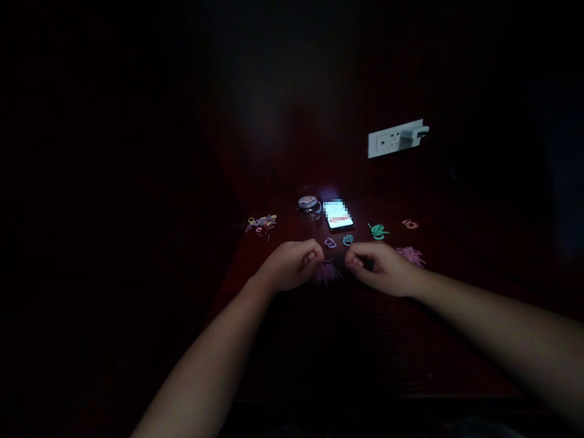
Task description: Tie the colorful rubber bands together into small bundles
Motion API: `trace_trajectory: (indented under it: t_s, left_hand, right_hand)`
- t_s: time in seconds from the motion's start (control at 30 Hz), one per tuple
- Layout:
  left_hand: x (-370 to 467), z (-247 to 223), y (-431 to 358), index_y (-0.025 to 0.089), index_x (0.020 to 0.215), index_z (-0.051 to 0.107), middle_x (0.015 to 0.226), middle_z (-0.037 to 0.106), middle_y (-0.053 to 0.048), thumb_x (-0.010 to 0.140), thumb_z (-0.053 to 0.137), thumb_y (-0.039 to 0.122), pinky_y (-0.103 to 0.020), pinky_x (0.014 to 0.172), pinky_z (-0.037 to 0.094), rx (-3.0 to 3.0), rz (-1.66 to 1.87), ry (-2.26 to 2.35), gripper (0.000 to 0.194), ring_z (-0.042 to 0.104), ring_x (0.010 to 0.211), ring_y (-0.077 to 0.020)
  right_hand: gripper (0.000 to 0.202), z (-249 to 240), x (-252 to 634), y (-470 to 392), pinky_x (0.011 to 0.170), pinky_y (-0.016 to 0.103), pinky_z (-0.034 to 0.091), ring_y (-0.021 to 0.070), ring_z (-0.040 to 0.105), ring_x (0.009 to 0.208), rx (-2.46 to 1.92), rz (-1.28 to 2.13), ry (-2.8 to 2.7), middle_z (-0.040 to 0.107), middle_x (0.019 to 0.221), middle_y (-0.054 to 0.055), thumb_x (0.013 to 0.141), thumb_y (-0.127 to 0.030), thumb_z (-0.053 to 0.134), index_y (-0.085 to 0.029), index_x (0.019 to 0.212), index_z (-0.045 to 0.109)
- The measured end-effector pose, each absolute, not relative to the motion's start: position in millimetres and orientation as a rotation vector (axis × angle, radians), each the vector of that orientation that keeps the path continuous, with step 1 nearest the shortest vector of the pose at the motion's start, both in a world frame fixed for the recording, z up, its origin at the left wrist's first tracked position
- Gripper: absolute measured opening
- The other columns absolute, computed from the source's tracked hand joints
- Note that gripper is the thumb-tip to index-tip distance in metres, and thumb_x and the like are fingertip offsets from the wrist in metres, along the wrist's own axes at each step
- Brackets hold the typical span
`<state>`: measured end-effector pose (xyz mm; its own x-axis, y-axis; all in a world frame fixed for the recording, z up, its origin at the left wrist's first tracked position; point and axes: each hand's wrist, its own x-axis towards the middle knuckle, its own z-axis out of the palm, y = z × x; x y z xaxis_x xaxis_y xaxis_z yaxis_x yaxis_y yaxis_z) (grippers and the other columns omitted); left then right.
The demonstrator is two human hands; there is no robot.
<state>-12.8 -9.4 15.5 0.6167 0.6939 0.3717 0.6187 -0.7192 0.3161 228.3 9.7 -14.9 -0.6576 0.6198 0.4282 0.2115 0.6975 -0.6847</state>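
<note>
left hand (pixel 295 266) and right hand (pixel 381 269) both curled, thumb and fingertips narrowed; cannot tell if anything's held. purplish-pink bands (pixel 329 275) piled on table (pixel 410 359) between them, right beside the left. probably very light, soft, stretchy, not fragile; best pinched singly by one edge. phone (pixel 338 214) screen pixelated, no readable brand or writing.

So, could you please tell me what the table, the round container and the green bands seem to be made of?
Table: probably wood, dark red with a slight sheen, given its faint streaks.
Round container: clear and shiny, with bright reflections; plastic or glass, I cannot tell.
Green bands: perhaps rubber or fabric, fairly matte, judging by their loose curves.
</note>
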Motion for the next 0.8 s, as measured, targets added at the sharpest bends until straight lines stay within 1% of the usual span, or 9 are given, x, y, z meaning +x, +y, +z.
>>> trace_trajectory:
  t_s: [0.07,0.17,0.4,0.53,0.63,0.67,0.73,0.8]
  left_hand:
    - [-14,14,-7,0.018,0.085,0.057,0.064,0.056,0.005,0.091,0.047,0.02,-0.022,0.06,0.041,2.691,0.645,1.109,0.011,0.049,0.056,-0.0087]
    - [-16,12,-4,0.018,0.086,0.059,0.065,0.057,0.004,0.091,0.047,0.02,-0.023,0.062,0.043,2.694,0.594,1.145,0.013,0.049,0.056,-0.0089]
    - [-16,11,-3,0.018,0.091,0.06,0.074,0.064,0.001,0.092,0.048,0.023,-0.024,0.066,0.042,2.661,0.584,1.231,0.013,0.056,0.065,-0.0114]
    - [-16,13,-4,0.018,0.09,0.06,0.076,0.065,0.0,0.093,0.048,0.024,-0.023,0.065,0.041,2.667,0.588,1.227,0.014,0.057,0.067,-0.0118]
    - [-11,14,-8,0.018,0.092,0.059,0.075,0.064,0.0,0.093,0.048,0.025,-0.024,0.063,0.041,2.704,0.621,1.207,0.013,0.056,0.065,-0.0116]
    - [-9,15,-10,0.019,0.094,0.059,0.075,0.064,0.001,0.093,0.048,0.026,-0.024,0.062,0.041,2.714,0.632,1.191,0.013,0.056,0.064,-0.0112]
    - [-3,16,-15,0.02,0.096,0.059,0.076,0.065,0.001,0.094,0.048,0.025,-0.024,0.064,0.043,2.727,0.65,1.157,0.013,0.056,0.063,-0.0107]
    - [3,17,-19,0.021,0.096,0.059,0.077,0.066,0.002,0.095,0.047,0.026,-0.026,0.07,0.046,2.735,0.648,1.138,0.013,0.058,0.063,-0.0106]
  right_hand:
    - [0.011,-15,229,10,0.052,0.023,0.036,0.0098,0.043,0.057,-0.629,0.79,-2.242,0.05,0.063,-0.003,0.085,-0.02,0.053,-0.018,0.075,0.054]
    - [0.012,-16,230,10,0.052,0.023,0.035,0.0097,0.044,0.057,-0.621,0.794,-2.24,0.05,0.063,-0.003,0.086,-0.022,0.054,-0.018,0.075,0.054]
    - [0.012,-17,231,11,0.052,0.023,0.035,0.0097,0.044,0.057,-0.613,0.797,-2.232,0.05,0.063,-0.003,0.085,-0.022,0.055,-0.018,0.074,0.053]
    - [0.013,-18,231,11,0.053,0.023,0.036,0.0098,0.044,0.057,-0.618,0.813,-2.241,0.05,0.063,-0.003,0.086,-0.023,0.055,-0.018,0.074,0.052]
    - [0.005,-17,229,10,0.052,0.023,0.037,0.0103,0.045,0.059,-0.627,0.807,-2.2,0.051,0.065,-0.003,0.086,-0.022,0.056,-0.018,0.083,0.055]
    - [0.005,-16,228,10,0.052,0.023,0.037,0.0106,0.046,0.06,-0.632,0.79,-2.171,0.051,0.068,-0.003,0.085,-0.021,0.058,-0.018,0.089,0.055]
    - [0.016,-14,226,8,0.053,0.023,0.04,0.0112,0.049,0.063,-0.634,0.748,-2.128,0.053,0.073,-0.002,0.082,-0.02,0.062,-0.018,0.097,0.055]
    - [0.016,-11,226,7,0.056,0.024,0.042,0.0118,0.051,0.065,-0.621,0.713,-2.134,0.054,0.075,-0.001,0.081,-0.02,0.064,-0.018,0.095,0.057]
